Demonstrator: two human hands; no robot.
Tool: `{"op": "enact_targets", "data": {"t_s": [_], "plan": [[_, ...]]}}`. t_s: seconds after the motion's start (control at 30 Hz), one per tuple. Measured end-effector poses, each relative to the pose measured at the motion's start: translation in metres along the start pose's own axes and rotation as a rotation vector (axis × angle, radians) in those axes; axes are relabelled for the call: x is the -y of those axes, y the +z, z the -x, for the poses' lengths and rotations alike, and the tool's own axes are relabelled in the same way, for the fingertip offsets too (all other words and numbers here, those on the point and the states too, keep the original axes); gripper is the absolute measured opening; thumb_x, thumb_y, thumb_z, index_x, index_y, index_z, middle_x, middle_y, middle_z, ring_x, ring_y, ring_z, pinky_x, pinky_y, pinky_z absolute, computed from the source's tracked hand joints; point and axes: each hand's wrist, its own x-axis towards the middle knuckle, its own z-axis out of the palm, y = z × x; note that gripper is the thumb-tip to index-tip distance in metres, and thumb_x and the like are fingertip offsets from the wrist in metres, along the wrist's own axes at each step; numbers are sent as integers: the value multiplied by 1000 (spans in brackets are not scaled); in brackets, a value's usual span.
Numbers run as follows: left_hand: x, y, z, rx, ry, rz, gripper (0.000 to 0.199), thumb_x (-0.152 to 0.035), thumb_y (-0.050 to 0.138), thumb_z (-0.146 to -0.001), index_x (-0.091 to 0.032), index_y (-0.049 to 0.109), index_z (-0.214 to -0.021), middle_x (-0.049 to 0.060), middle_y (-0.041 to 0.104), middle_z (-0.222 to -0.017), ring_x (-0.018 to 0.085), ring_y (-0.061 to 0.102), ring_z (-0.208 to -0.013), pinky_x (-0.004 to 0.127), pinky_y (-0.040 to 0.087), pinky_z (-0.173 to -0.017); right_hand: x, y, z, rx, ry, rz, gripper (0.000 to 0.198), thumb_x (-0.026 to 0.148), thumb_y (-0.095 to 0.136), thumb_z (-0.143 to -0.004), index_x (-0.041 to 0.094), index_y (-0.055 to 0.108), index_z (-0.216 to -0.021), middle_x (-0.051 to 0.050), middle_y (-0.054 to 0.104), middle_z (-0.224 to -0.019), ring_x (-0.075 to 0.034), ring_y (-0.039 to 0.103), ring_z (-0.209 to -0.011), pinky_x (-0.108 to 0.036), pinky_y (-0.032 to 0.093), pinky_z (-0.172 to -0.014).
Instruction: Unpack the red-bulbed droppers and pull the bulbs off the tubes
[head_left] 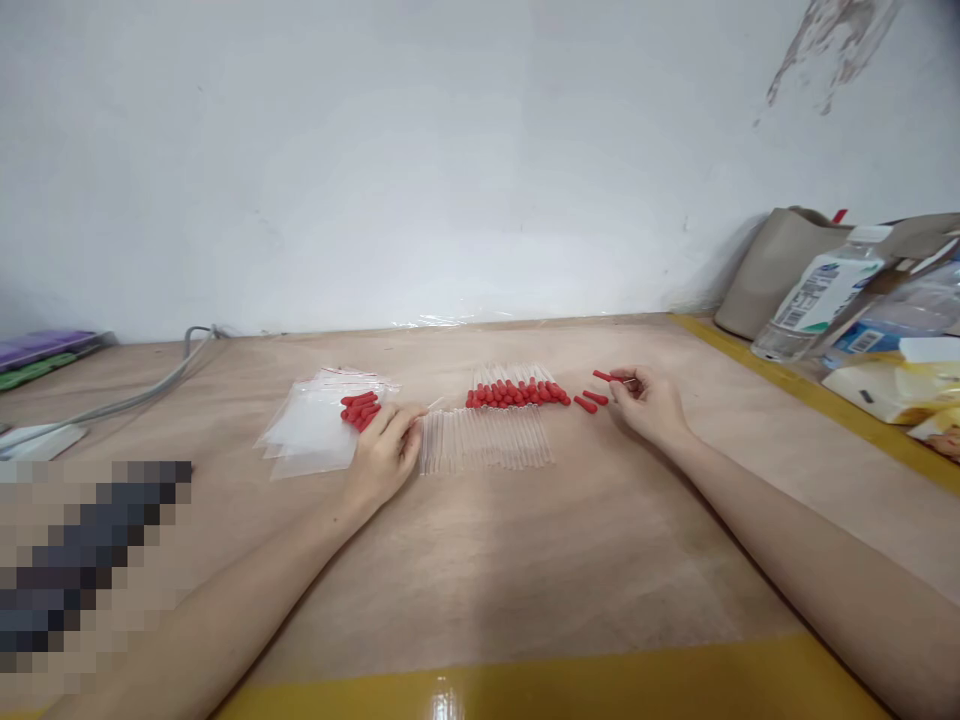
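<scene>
My left hand (386, 455) rests at the left end of a row of clear dropper tubes (484, 440), fingers closed. A thin clear tube (435, 406) seems to stick out from its fingertips. Partly behind that hand, several red rubber dropper bulbs (358, 408) lie on a stack of clear zip bags (307, 430). My right hand (649, 400) pinches a red dropper bulb (604, 376). Two loose red bulbs (590, 402) lie just left of it. Above the bare tubes, a row of tubes with red bulbs (517, 393) lies side by side.
On the right stand a water bottle (817, 295), a grey-beige container (765, 270) and yellow-white packaging (870, 385). A grey cable (150, 385) and purple and green items (49, 355) lie at the left. A white wall (450, 170) closes off the table's back.
</scene>
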Motion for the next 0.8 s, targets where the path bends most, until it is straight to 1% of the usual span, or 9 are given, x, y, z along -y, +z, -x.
{"op": "enact_targets", "data": {"t_s": [0.07, 0.13, 0.2, 0.3, 0.43, 0.53, 0.6, 0.7, 0.8], "plan": [[-1, 2, -1, 33, 79, -6, 17, -7, 42, -81, -17, 53, -90, 2, 54, -80, 13, 52, -73, 24, 44, -66, -3, 3, -1, 14, 10, -15, 26, 32, 53, -74, 12, 62, -89, -7, 61, -72, -16, 56, -59, -31, 46, -57], [-2, 2, -2, 76, 126, -18, 15, -6, 41, -80, -17, 51, -81, 2, 52, -74, 13, 51, -70, 24, 43, -64, -2, 5, 0, 30, -6, -17, 27, 33, 54, -74, 13, 63, -89, -7, 62, -74, -17, 58, -63, -31, 46, -58], [-3, 2, -3, 135, 140, -15, 15, -6, 39, -79, -18, 48, -76, 1, 50, -72, 12, 50, -67, 23, 43, -62, 0, 5, 2, 66, -35, -24, 26, 35, 55, -73, 15, 64, -87, -8, 64, -80, -19, 60, -70, -32, 46, -62], [-6, 0, -1, 204, 114, 27, 13, -9, 40, -80, -17, 48, -76, 2, 50, -73, 12, 49, -67, 23, 43, -62, 6, 2, 5, 119, -67, -27, 23, 36, 57, -72, 17, 65, -82, -7, 66, -85, -20, 61, -79, -33, 46, -70], [-10, -3, 3, 237, 65, 80, 5, -20, 48, -80, -18, 51, -83, 3, 53, -80, 12, 50, -66, 24, 44, -63, 10, -1, 6, 162, -101, 17, 23, 41, 58, -71, 19, 66, -75, -5, 67, -82, -21, 59, -81, -33, 45, -72], [-14, -4, 4, 268, 54, 95, 16, -28, 54, -78, -18, 53, -89, 4, 55, -85, 13, 52, -70, 26, 46, -64, 9, -1, 6, 150, -129, 56, 25, 43, 58, -70, 20, 66, -75, -5, 66, -81, -21, 57, -80, -34, 44, -71], [-15, -6, 3, 273, 54, 109, 21, -31, 57, -76, -17, 54, -91, 6, 56, -86, 15, 54, -75, 28, 47, -68, 7, 0, 5, 137, -148, 78, 25, 42, 57, -71, 20, 66, -76, -5, 65, -80, -21, 57, -80, -34, 44, -72], [-12, -12, 0, 302, 63, 133, 28, -34, 59, -75, -17, 55, -96, 8, 57, -94, 19, 54, -87, 33, 46, -77, 3, 1, 4, 139, -174, 90, 26, 41, 53, -75, 19, 67, -79, -6, 65, -80, -20, 57, -79, -34, 43, -73], [-4, -19, -2, 400, 114, 158, 38, -35, 59, -75, -17, 53, -108, 10, 56, -109, 23, 51, -103, 39, 42, -89, 0, 3, 4, 116, -178, 93, 28, 39, 48, -78, 18, 66, -82, -7, 65, -82, -20, 57, -79, -34, 43, -73]]}}
